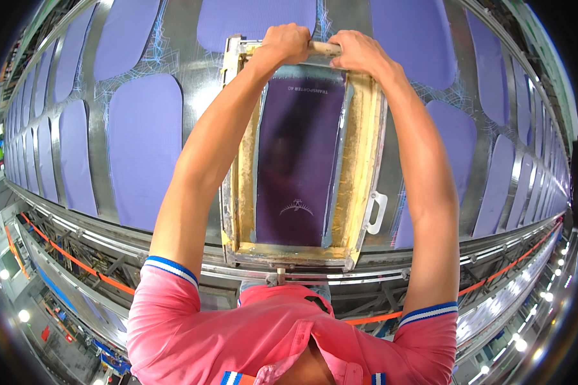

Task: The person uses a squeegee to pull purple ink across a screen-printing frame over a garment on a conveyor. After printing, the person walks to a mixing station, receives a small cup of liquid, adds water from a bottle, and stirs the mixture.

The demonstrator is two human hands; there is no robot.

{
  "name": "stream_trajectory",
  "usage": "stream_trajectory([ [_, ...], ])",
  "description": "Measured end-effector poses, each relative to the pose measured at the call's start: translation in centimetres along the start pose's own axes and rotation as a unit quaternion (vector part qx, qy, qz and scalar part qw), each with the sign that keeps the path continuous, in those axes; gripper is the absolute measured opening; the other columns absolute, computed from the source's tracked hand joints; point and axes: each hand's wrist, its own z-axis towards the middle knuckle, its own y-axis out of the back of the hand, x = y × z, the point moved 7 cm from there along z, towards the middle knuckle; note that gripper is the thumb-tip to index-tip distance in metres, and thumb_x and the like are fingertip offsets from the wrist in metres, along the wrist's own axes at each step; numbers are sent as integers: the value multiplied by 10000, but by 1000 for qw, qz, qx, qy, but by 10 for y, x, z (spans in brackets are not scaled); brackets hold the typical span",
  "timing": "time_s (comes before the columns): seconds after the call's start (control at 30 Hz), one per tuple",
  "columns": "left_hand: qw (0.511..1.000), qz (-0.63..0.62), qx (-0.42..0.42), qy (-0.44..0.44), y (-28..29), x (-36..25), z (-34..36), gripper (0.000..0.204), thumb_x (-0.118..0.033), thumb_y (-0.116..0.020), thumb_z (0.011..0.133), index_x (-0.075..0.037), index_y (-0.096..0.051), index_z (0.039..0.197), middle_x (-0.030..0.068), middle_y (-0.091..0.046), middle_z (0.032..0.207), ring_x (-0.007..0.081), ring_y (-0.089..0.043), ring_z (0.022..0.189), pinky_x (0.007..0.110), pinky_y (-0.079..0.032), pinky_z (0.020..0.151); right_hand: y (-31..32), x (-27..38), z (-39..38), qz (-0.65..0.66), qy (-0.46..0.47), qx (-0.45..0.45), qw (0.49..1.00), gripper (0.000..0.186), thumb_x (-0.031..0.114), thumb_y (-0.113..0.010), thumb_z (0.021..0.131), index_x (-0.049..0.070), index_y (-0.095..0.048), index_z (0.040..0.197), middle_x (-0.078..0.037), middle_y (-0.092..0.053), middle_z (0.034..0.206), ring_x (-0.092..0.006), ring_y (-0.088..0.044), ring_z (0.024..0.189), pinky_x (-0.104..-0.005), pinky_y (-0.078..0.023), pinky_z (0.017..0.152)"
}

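A screen-printing frame (365,167) with yellowed inner borders lies flat in front of me. Its dark purple mesh panel (295,154) bears a pale curved emblem near me and small lettering at the far end. Across that far end, both hands grip the wooden handle of a squeegee (324,49). My left hand (288,42) is closed over its left part. To its right, my right hand (361,51) wraps the other end, fingers curled round the wood. The squeegee's blade is mostly hidden by the hands and frame.
Purple sole-shaped fabric pieces (146,147) lie in rows along the long metal table (199,90), with blue marks between them. A white handle (377,213) sticks out from the frame's right side. Metal rails (192,262) and an orange strip (83,263) run along the near edge.
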Motion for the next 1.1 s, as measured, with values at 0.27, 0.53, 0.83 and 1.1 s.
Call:
stream_trajectory([
  [0.27, 997, -37, -58, -39, -40, -30, -145, 110, -93, -671, 706, -149, -754, 752, 155, -686, 683, 367, -684, 631, 474, -534, 579, -77, 60, -107, -33, 26, -52, 998, 104, 82, -616, 762, 59, -705, 810, -155, -697, 843, -378, -694, 830, -498, -561, 802],
  [0.53, 992, -112, 51, 8, -86, -127, -410, 206, -54, -664, 714, -113, -748, 892, 103, -730, 910, 332, -707, 811, 461, -550, 667, -150, 180, -342, 40, 52, -32, 997, 55, 57, -610, 781, 36, -652, 808, -143, -605, 850, -325, -626, 879, -536, -476, 990],
  [0.83, 996, -60, 69, -6, -74, -106, -361, 126, -87, -678, 731, -159, -764, 789, 130, -691, 696, 345, -704, 688, 474, -550, 617, -138, 158, -306, 7, 43, -3, 999, 106, 119, -622, 765, 62, -701, 806, -137, -688, 808, -326, -684, 765, -446, -560, 702],
  [1.1, 999, 4, 40, 11, -29, -30, -95, 213, -137, -657, 796, -167, -788, 962, 165, -745, 884, 367, -730, 836, 474, -584, 740, -55, 25, -78, -8, -61, 35, 997, 260, 117, -581, 759, 110, -754, 953, -175, -741, 948, -375, -724, 878, -481, -583, 798],
])
